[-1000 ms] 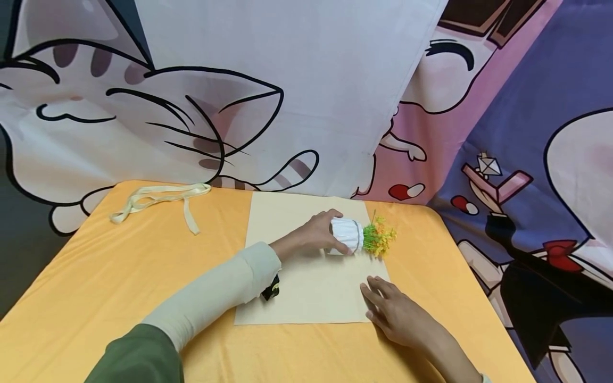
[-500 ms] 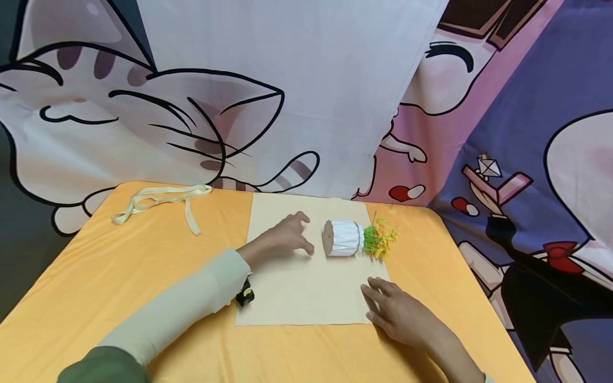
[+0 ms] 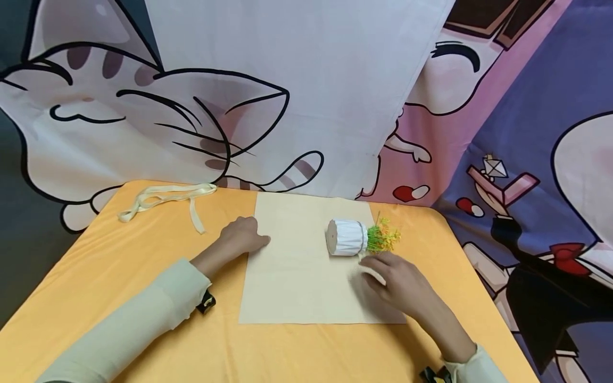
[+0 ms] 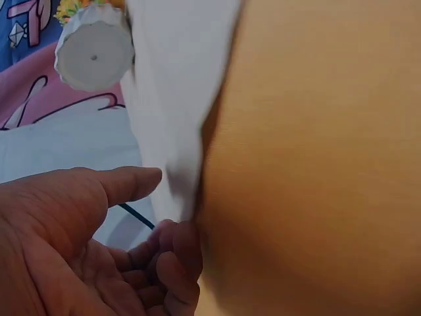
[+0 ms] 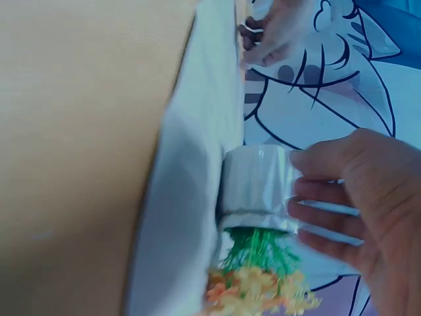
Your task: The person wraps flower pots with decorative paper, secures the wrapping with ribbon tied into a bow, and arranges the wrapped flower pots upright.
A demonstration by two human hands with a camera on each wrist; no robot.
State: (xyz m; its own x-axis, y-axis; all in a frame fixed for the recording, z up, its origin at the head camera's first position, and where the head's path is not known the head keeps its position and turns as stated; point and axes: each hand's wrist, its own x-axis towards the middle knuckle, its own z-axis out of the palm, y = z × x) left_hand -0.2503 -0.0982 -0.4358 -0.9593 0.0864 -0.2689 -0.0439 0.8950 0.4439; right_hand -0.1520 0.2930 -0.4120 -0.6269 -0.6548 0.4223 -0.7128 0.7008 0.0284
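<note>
A small white pot [image 3: 347, 238] with yellow and green artificial flowers [image 3: 383, 235] lies on its side on a cream sheet [image 3: 297, 292]. Its round base faces left, and a thin cord circles it near the rim. My left hand [image 3: 241, 235] is at the sheet's left edge, its thumb held apart from the bent fingers with nothing pinched between them. Just in front of the pot, over the right part of the sheet, hovers my right hand [image 3: 399, 279]. Its fingers are loosely bent and spread beside the pot in the right wrist view, holding nothing.
A cream ribbon [image 3: 165, 194] lies loosely looped at the back left of the table. An orange-yellow cloth [image 3: 230, 351] covers the tabletop. Behind it and to the right hang cartoon-printed curtains [image 3: 345, 106].
My left hand let go of the flowerpot and moved left to the sheet's edge. My right hand rose from the sheet's right edge and moved towards the pot, which stayed lying down.
</note>
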